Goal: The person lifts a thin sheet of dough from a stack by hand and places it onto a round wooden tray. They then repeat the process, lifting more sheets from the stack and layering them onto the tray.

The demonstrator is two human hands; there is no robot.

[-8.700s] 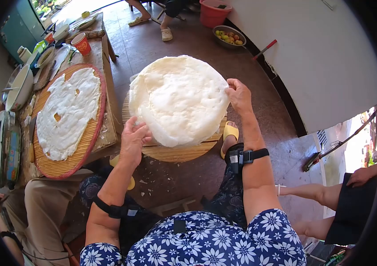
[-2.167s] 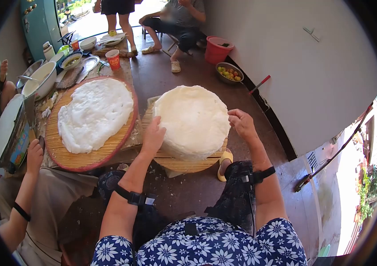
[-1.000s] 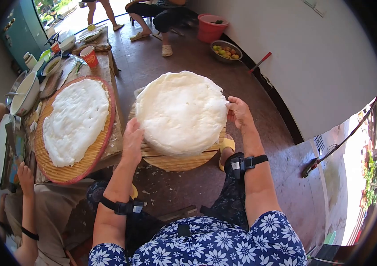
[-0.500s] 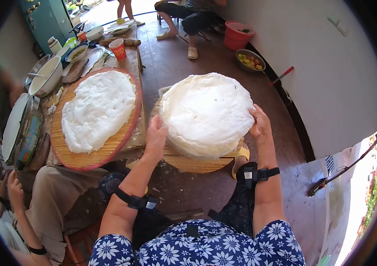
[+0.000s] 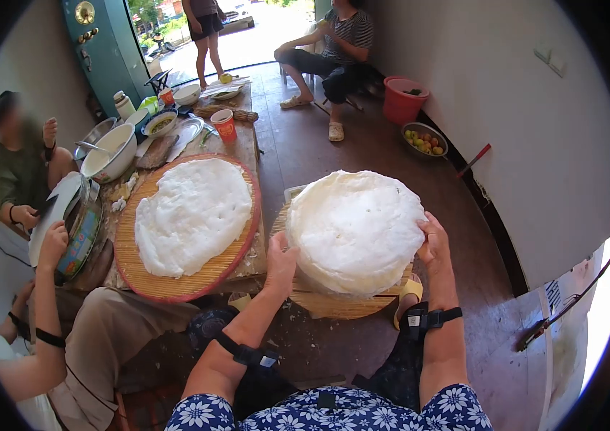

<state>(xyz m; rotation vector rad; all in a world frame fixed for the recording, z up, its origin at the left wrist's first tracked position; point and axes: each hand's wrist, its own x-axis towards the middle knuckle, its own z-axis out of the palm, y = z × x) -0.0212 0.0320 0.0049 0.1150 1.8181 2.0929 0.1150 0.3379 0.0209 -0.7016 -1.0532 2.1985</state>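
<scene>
A thick round stack of white, thin flatbread-like sheets (image 5: 354, 230) lies in front of me on a round slatted mat (image 5: 326, 305). My left hand (image 5: 282, 262) is at the stack's left edge, its fingertips partly hidden by the rim. On the right edge, my right hand (image 5: 432, 241) has its thumb and fingers closed around the rim. To the left, one irregular white sheet (image 5: 193, 215) is spread over another round slatted mat with a red rim (image 5: 127, 267), on the table.
Along the table (image 5: 244, 154) stand a large white bowl (image 5: 122, 154), a red cup (image 5: 224, 126) and other dishes. Two people sit at the left by a round pan (image 5: 82, 241). Beyond are another seated person, a red bucket (image 5: 404, 100) and a fruit bowl (image 5: 424, 140).
The view has tilted up, so everything appears lower and further right. My hands stay at the stack's two sides. The person at the far left is now more fully in view.
</scene>
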